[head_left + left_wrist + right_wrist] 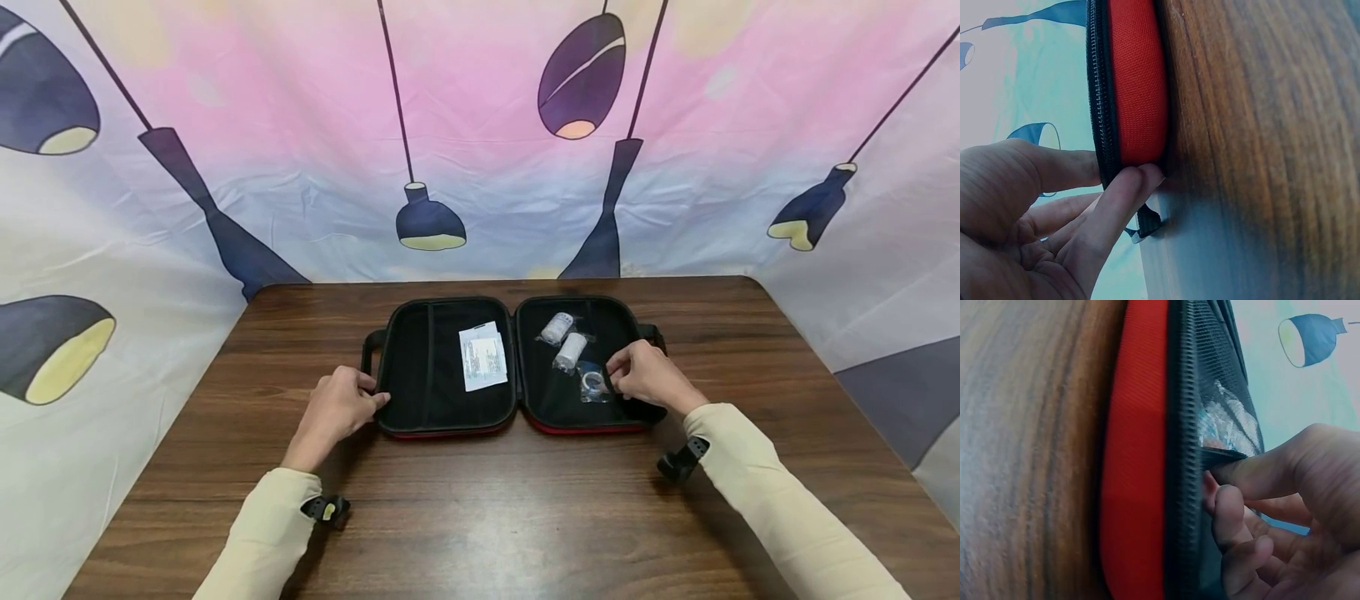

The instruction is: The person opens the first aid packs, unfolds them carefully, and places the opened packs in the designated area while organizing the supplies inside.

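A zippered case (pixel 405 358), black inside with a red outer shell, lies unfolded flat on the table. My left hand (pixel 342 406) grips the left half at its outer edge near the corner. In the left wrist view, the thumb lies on the zipper (pixel 1101 100) and fingertips touch the red side (pixel 1140 87). My right hand (pixel 645 373) reaches into the right half and pinches the dark edge of a mesh pocket (pixel 1222 455) between thumb and fingers. Beside it, two wrapped white rolls (pixel 572 350) and a clear packet with a ring-shaped item (pixel 593 382) lie in that half.
White paper packets (pixel 483 357) lie in the left half, near the hinge. Black handles (pixel 371 340) stick out at both outer sides of the case. A brown wooden table (pixel 480 508) bears it, with a printed curtain (pixel 495 150) behind.
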A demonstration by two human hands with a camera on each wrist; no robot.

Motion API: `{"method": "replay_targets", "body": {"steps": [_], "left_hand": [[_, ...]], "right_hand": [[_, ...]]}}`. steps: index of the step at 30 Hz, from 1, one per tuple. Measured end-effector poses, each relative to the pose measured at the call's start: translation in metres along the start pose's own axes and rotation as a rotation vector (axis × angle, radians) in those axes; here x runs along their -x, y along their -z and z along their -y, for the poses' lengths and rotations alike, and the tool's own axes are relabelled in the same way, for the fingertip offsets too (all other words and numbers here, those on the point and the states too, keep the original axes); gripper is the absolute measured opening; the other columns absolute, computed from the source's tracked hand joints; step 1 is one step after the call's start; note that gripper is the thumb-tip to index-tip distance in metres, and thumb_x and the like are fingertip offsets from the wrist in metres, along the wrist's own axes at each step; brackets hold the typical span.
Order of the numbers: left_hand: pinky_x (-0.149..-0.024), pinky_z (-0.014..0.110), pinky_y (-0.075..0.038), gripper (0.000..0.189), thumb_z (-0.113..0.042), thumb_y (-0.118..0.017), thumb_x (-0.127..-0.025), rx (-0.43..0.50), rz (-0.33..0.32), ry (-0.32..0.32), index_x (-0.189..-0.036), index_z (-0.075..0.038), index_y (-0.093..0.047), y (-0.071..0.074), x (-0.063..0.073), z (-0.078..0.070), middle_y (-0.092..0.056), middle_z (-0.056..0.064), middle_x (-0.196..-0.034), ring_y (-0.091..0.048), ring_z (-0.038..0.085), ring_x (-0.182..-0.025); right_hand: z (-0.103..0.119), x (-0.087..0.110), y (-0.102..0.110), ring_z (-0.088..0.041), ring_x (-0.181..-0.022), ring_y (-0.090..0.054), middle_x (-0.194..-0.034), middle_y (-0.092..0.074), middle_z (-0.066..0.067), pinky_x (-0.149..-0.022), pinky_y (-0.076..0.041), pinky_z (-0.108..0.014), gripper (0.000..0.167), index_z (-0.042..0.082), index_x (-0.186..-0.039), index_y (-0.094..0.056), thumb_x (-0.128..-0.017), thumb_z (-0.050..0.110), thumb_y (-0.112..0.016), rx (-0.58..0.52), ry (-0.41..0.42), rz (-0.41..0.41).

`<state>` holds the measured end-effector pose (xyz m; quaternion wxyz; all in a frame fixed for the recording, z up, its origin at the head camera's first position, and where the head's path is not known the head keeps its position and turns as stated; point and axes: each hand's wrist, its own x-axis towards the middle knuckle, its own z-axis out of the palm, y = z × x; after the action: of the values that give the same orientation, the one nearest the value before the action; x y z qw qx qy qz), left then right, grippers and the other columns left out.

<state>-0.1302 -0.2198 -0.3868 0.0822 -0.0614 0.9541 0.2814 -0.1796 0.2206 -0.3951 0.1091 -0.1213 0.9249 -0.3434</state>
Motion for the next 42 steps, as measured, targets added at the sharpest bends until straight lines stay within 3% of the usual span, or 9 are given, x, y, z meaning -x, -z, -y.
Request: {"method": "replay_targets", "body": {"steps": [8, 14, 26, 31, 38, 42], "left_hand": [[-0.079, 0.047, -0.056, 0.043, -0.02, -0.071, -0.096, 0.006, 0.001, -0.004, -0.126, 0.009, -0.065, -0.001, 0.0, 0.0, -0.075, 0.009, -0.085, -0.071, 0.015, -0.068], [-0.084, 0.053, -0.055, 0.043, -0.019, -0.072, -0.095, 0.007, -0.004, -0.028, -0.125, 0.011, -0.065, -0.001, 0.001, 0.0, -0.075, 0.01, -0.082, -0.072, 0.017, -0.068], [-0.068, 0.038, -0.059, 0.048, -0.022, -0.072, -0.096, 0.079, 0.05, -0.028, -0.129, 0.011, -0.061, 0.001, -0.003, 0.006, -0.072, 0.011, -0.087, -0.074, 0.019, -0.072], [-0.072, 0.041, -0.06, 0.051, -0.025, -0.071, -0.097, 0.074, 0.076, -0.032, -0.131, 0.012, -0.06, 0.006, 0.0, 0.005, -0.071, 0.014, -0.09, -0.074, 0.02, -0.075], [-0.058, 0.035, -0.053, 0.029, -0.023, -0.069, -0.098, -0.007, 0.009, -0.095, -0.11, 0.004, -0.073, 0.019, 0.007, -0.003, -0.07, 0.003, -0.071, -0.069, 0.015, -0.062], [-0.057, 0.033, -0.052, 0.024, -0.022, -0.069, -0.099, 0.021, -0.005, -0.133, -0.107, 0.0, -0.075, 0.025, 0.007, -0.014, -0.072, 0.005, -0.078, -0.07, 0.016, -0.066]], "right_hand": [[-0.002, 0.004, 0.011, -0.016, -0.062, -0.062, -0.078, -0.072, -0.005, -0.059, -0.055, -0.033, 0.011, -0.005, -0.099, -0.075, -0.09, -0.001, -0.071, -0.039, -0.064, 0.027], [-0.004, 0.002, 0.007, -0.015, -0.067, -0.067, -0.084, -0.074, -0.009, -0.061, -0.058, -0.033, 0.016, -0.009, -0.1, -0.073, -0.09, -0.007, -0.061, -0.078, -0.052, 0.036], [0.001, 0.004, 0.015, -0.016, -0.069, -0.067, -0.087, -0.075, -0.008, -0.063, -0.058, -0.033, 0.013, -0.006, -0.1, -0.074, -0.091, -0.003, -0.066, -0.05, -0.055, 0.028], [0.001, 0.007, 0.026, -0.019, -0.07, -0.068, -0.09, -0.075, -0.01, -0.063, -0.057, -0.034, 0.015, -0.005, -0.104, -0.074, -0.091, 0.002, -0.069, -0.03, -0.05, 0.012], [-0.001, 0.01, 0.04, -0.025, -0.073, -0.068, -0.089, -0.074, -0.01, -0.063, -0.057, -0.041, 0.02, -0.004, -0.107, -0.073, -0.093, 0.011, -0.072, -0.018, -0.072, -0.011], [-0.004, 0.011, 0.046, -0.023, -0.072, -0.068, -0.086, -0.074, -0.01, -0.061, -0.056, -0.039, 0.022, -0.004, -0.107, -0.073, -0.093, 0.013, -0.073, 0.015, -0.079, -0.028]]}}
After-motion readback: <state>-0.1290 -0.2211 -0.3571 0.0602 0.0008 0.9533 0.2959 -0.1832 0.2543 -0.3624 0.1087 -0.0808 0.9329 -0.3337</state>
